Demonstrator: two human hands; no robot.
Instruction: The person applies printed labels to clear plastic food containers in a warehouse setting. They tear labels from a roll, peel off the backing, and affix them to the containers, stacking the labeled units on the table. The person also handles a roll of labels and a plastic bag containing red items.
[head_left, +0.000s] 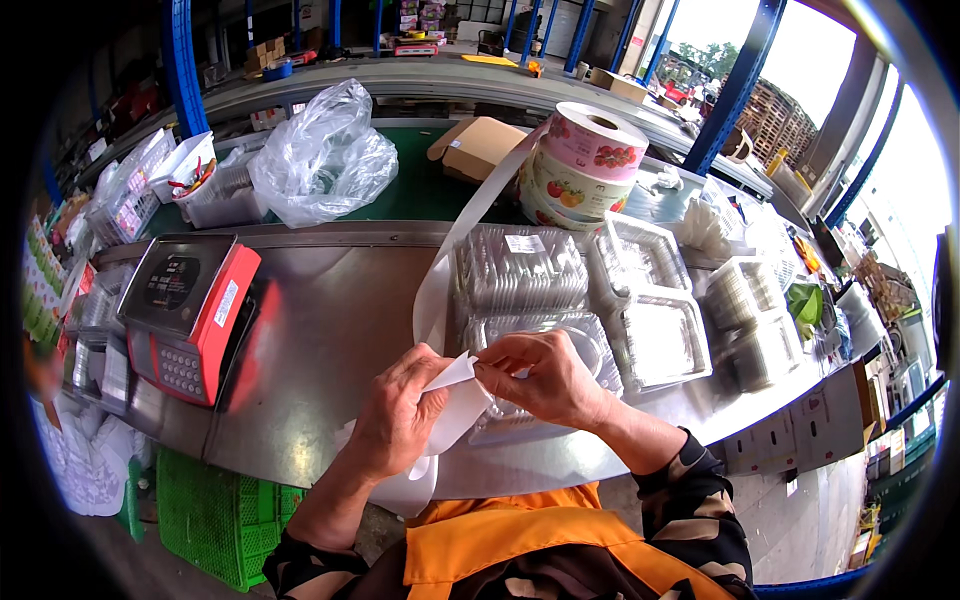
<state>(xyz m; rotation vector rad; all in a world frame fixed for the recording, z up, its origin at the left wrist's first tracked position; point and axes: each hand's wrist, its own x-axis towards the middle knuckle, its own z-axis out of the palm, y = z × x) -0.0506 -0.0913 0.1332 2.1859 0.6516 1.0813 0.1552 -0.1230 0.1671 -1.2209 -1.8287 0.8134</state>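
A white strip of label backing paper (459, 414) is folded between my hands. My left hand (396, 420) grips it, thumb on top. The fingertips of my right hand (551, 379) pinch the strip's raised edge, close to my left fingers. From there the strip runs up to stacked rolls of printed labels (592, 161) showing tomatoes; its lower end hangs over the table's front edge. Just behind my right hand lies a stack of clear plastic clamshell containers (517, 270), partly hidden. Whether a label is peeling off I cannot tell.
A red weighing scale (187, 322) stands left on the steel table (330, 322). More clear containers (660, 337) are stacked to the right. Behind are a plastic bag (322, 161) and a cardboard box (476, 146). A green crate (206, 517) sits below at left.
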